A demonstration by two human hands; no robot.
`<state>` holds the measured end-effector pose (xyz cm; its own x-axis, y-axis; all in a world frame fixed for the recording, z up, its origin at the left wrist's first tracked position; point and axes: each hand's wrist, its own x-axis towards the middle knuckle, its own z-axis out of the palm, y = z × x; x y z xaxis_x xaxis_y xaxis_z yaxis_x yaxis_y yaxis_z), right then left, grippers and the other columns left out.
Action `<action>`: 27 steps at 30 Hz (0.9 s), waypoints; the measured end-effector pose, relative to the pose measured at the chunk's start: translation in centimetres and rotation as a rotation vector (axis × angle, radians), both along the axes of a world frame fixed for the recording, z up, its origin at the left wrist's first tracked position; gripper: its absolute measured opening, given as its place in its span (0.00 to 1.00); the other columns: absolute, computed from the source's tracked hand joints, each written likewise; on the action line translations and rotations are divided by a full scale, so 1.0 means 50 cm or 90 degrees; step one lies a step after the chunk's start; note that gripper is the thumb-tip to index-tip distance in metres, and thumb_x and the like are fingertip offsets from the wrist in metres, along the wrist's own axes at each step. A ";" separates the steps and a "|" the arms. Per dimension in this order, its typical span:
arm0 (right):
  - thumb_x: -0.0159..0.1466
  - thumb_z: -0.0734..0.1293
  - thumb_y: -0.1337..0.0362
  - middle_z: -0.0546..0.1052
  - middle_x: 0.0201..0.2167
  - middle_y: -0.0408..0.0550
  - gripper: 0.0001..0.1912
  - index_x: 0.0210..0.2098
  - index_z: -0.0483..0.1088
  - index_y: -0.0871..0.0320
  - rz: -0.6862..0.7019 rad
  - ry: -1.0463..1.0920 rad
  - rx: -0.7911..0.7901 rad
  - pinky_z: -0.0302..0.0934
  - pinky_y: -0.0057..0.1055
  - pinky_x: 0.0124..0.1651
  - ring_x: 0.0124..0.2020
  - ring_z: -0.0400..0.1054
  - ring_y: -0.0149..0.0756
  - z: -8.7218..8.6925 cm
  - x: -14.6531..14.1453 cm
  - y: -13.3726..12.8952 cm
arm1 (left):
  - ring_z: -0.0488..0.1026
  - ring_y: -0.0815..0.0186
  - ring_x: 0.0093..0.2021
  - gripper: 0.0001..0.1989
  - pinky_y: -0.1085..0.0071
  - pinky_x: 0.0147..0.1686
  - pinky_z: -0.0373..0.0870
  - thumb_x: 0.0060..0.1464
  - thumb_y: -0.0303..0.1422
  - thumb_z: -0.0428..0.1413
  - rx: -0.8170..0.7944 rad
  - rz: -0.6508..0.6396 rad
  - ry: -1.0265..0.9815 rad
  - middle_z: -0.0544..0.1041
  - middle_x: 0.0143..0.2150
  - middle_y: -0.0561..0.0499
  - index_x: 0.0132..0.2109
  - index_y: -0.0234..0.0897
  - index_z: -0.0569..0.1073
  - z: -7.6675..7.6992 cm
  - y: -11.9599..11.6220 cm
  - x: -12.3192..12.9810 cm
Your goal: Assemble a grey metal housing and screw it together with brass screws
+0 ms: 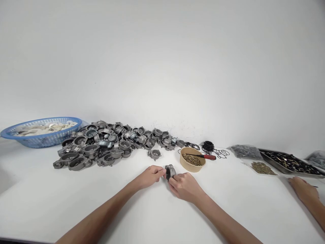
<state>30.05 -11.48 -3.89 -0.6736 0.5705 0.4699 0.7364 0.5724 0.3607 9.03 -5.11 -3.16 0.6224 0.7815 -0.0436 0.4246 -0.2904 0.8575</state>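
Left fingers [159, 171]: clamped on our metal housing [170, 172]
Right fingers [174, 182]: clamped there too
Bowl [191, 167]: on our table [142, 213]

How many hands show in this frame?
3: the left hand and right hand, both holding a grey metal part, and another person's hand near the picture's right edge.

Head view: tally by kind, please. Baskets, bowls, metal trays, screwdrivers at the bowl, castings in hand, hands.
Blue basket: 1
Tan bowl: 1
Metal tray: 1
Screwdriver: 1
Held casting: 1
Hands: 3 (left hand, right hand, another person's hand)
Total: 8
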 end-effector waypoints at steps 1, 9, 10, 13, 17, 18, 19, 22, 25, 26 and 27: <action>0.65 0.60 0.65 0.70 0.19 0.41 0.11 0.26 0.65 0.58 0.001 0.002 0.003 0.38 0.31 0.23 0.17 0.60 0.27 -0.001 -0.001 0.000 | 0.57 0.70 0.24 0.28 0.74 0.26 0.54 0.59 0.54 0.43 0.002 0.002 0.003 0.62 0.24 0.56 0.36 0.34 0.73 0.000 -0.001 0.000; 0.65 0.61 0.67 0.70 0.18 0.42 0.09 0.27 0.65 0.59 0.005 -0.024 0.014 0.40 0.31 0.22 0.17 0.62 0.28 -0.005 -0.011 -0.001 | 0.60 0.68 0.26 0.27 0.73 0.27 0.55 0.59 0.54 0.43 0.037 0.013 0.029 0.65 0.24 0.56 0.33 0.35 0.73 0.011 -0.014 0.005; 0.65 0.61 0.67 0.70 0.18 0.42 0.09 0.27 0.65 0.59 0.002 -0.030 0.014 0.40 0.31 0.22 0.17 0.62 0.28 -0.005 -0.012 -0.001 | 0.60 0.68 0.27 0.27 0.73 0.27 0.55 0.60 0.53 0.43 0.045 0.014 0.029 0.65 0.25 0.55 0.32 0.36 0.72 0.013 -0.016 0.006; 0.65 0.61 0.68 0.70 0.18 0.42 0.09 0.27 0.65 0.58 -0.006 -0.048 0.014 0.41 0.30 0.22 0.17 0.61 0.29 -0.007 -0.014 -0.002 | 0.62 0.67 0.28 0.26 0.73 0.28 0.54 0.60 0.52 0.43 0.073 0.017 0.027 0.67 0.25 0.55 0.29 0.36 0.69 0.017 -0.020 0.010; 0.63 0.62 0.70 0.70 0.18 0.42 0.06 0.29 0.65 0.58 0.001 -0.064 0.040 0.43 0.30 0.23 0.18 0.62 0.30 -0.012 -0.018 -0.002 | 0.63 0.66 0.29 0.26 0.72 0.29 0.54 0.61 0.51 0.42 0.104 0.034 0.040 0.68 0.25 0.55 0.27 0.37 0.67 0.018 -0.024 0.016; 0.63 0.62 0.70 0.70 0.18 0.42 0.06 0.29 0.65 0.58 0.004 -0.064 0.050 0.44 0.31 0.23 0.18 0.62 0.31 -0.014 -0.020 -0.002 | 0.64 0.66 0.29 0.26 0.72 0.30 0.54 0.61 0.51 0.42 0.110 0.040 0.044 0.69 0.25 0.55 0.27 0.37 0.67 0.017 -0.025 0.018; 0.62 0.62 0.71 0.70 0.19 0.43 0.06 0.28 0.65 0.58 0.007 -0.065 0.060 0.44 0.31 0.24 0.19 0.63 0.31 -0.016 -0.022 -0.002 | 0.63 0.66 0.29 0.26 0.72 0.30 0.54 0.61 0.51 0.42 0.116 0.049 0.049 0.68 0.25 0.55 0.26 0.37 0.67 0.017 -0.026 0.020; 0.60 0.63 0.74 0.70 0.19 0.44 0.06 0.28 0.64 0.59 0.010 -0.074 0.074 0.45 0.31 0.25 0.21 0.65 0.33 -0.023 -0.030 -0.003 | 0.60 0.67 0.26 0.26 0.72 0.28 0.52 0.59 0.53 0.44 0.139 0.084 0.083 0.65 0.22 0.56 0.24 0.38 0.64 0.015 -0.032 0.026; 0.57 0.63 0.76 0.73 0.23 0.47 0.06 0.32 0.66 0.61 -0.002 -0.087 0.081 0.47 0.32 0.26 0.24 0.67 0.36 -0.026 -0.036 -0.005 | 0.59 0.67 0.25 0.26 0.71 0.27 0.49 0.58 0.54 0.46 0.167 0.097 0.110 0.63 0.21 0.56 0.22 0.38 0.62 0.013 -0.036 0.030; 0.57 0.63 0.76 0.73 0.23 0.48 0.06 0.34 0.67 0.61 -0.008 -0.089 0.081 0.48 0.32 0.27 0.25 0.67 0.37 -0.026 -0.038 -0.005 | 0.59 0.66 0.26 0.26 0.71 0.27 0.49 0.58 0.54 0.46 0.174 0.095 0.113 0.63 0.21 0.55 0.22 0.38 0.62 0.012 -0.037 0.032; 0.57 0.64 0.76 0.74 0.24 0.48 0.07 0.35 0.67 0.62 -0.013 -0.089 0.080 0.48 0.32 0.27 0.25 0.67 0.37 -0.026 -0.039 -0.006 | 0.60 0.66 0.26 0.26 0.71 0.27 0.50 0.58 0.53 0.46 0.180 0.092 0.115 0.64 0.21 0.55 0.22 0.38 0.63 0.011 -0.038 0.033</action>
